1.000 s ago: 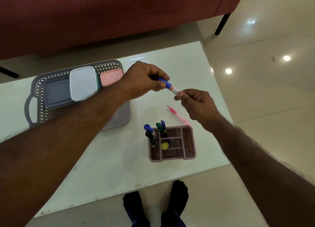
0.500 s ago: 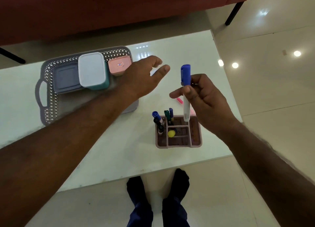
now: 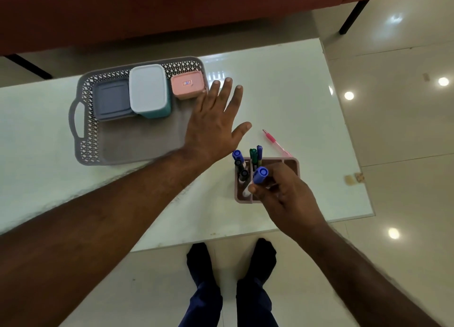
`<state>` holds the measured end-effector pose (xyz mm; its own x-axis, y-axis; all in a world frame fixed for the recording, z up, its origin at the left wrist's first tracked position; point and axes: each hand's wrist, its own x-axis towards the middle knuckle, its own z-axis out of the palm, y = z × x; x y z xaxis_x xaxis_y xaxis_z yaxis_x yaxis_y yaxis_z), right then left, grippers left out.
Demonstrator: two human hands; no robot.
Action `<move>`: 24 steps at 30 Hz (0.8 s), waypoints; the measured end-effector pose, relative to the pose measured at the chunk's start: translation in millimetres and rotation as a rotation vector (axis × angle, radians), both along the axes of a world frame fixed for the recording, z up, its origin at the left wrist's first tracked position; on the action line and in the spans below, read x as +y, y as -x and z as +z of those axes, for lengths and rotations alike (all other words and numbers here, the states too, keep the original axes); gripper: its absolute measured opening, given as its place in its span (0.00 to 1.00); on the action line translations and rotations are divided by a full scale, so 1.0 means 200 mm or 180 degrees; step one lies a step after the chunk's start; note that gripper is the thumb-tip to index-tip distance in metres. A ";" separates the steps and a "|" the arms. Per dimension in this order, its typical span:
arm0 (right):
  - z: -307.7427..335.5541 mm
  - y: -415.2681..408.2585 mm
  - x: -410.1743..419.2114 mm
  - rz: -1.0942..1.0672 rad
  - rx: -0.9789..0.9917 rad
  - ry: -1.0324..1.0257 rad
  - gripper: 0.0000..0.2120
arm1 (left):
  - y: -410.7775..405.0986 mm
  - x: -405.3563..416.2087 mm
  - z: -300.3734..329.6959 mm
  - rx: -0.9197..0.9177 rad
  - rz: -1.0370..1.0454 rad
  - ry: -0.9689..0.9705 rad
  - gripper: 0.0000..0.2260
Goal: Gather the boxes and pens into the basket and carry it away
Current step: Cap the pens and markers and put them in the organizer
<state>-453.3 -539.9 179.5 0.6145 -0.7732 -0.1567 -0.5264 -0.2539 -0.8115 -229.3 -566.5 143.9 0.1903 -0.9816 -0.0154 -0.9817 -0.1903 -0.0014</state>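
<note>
Basket [image 3: 84, 130] on bench [image 3: 282, 86], left side; three boxes [image 3: 148, 90] in a row along its far wall. Pen holder [image 3: 293, 163] right of basket, near front edge, pens [image 3: 253, 154] upright inside. One loose pen [image 3: 276, 143] just behind holder.

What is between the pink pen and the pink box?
In the head view, the open left hand hovers between the pink pen and the pink box; otherwise only bare white table.

Light was dim and soft. Ceiling lamps glared as bright spots on the floor [image 3: 405, 135] and streaks on the counter [image 3: 282, 100]. Wide-angle bending showed at the edges.
</note>
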 end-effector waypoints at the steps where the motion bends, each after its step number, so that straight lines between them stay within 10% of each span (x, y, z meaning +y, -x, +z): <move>1: -0.03 0.00 0.01 0.0002 0.0054 0.0028 0.07 | 0.00 0.00 -0.01 0.0007 0.0029 -0.0001 0.34; 24: -0.03 0.06 -0.28 -0.1008 0.0287 0.0616 0.04 | -0.07 0.06 -0.04 0.0160 0.0178 -0.0066 0.34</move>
<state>-464.8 -595.4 174.4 0.3307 -0.9432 -0.0318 -0.6704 -0.2111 -0.7113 -214.6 -554.5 136.7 0.2434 -0.9688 -0.0465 -0.9685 -0.2453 0.0430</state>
